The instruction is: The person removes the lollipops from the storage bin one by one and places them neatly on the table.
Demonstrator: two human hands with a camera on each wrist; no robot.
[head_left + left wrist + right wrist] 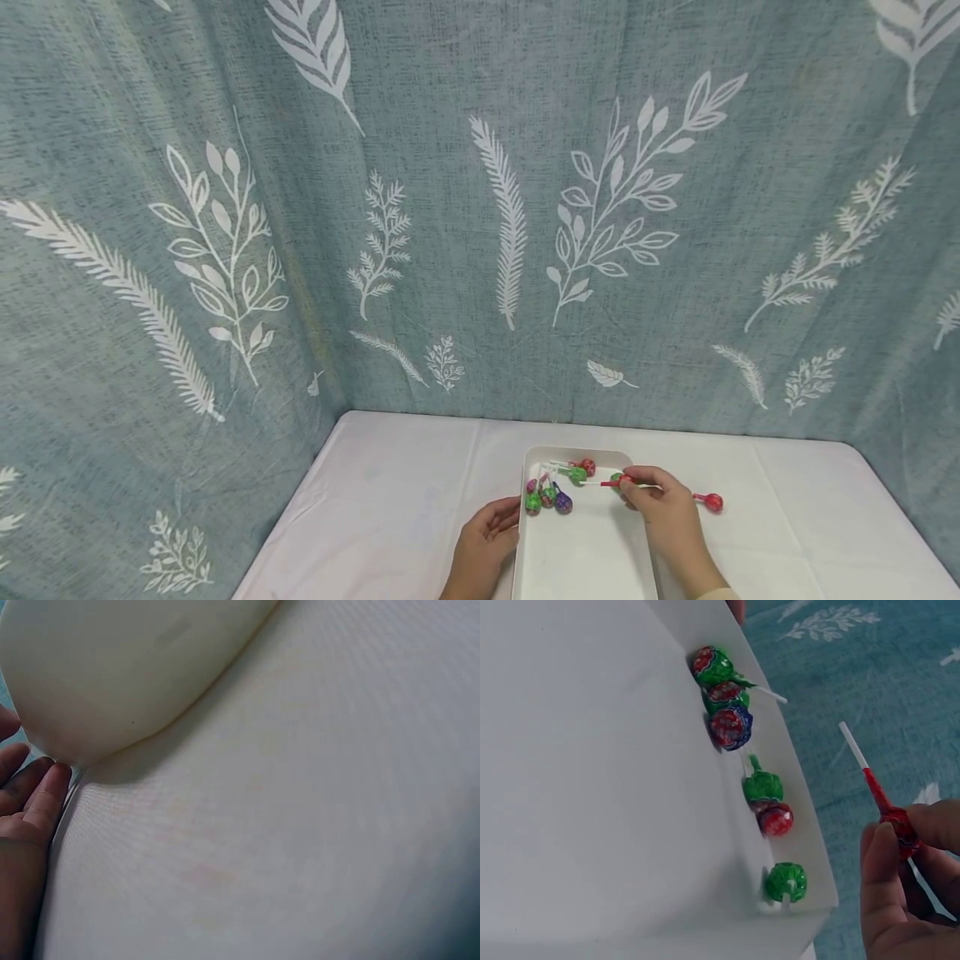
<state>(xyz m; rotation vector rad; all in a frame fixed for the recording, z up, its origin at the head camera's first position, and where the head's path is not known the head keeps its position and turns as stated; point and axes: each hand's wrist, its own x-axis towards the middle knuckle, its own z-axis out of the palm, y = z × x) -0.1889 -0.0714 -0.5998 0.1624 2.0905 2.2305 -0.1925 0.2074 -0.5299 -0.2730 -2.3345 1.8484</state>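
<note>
Red lollipop [626, 481] is, in the head view, being pinched by the right hand [667, 506] near the far right corner of a white tray [588, 554]; other lollipops [548, 497] are lying inside, along its far end, while the left hand [486, 537] is touching its side, fingers loose. Left wrist view is cutting off that hand. Right wrist view is showing whole a green lollipop [786, 880], partly covered in the head view

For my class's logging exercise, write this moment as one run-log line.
right hand: pinches red lollipop | left hand: touches white tray | other lollipops: tray's far end | another red lollipop: on table beside tray
</note>
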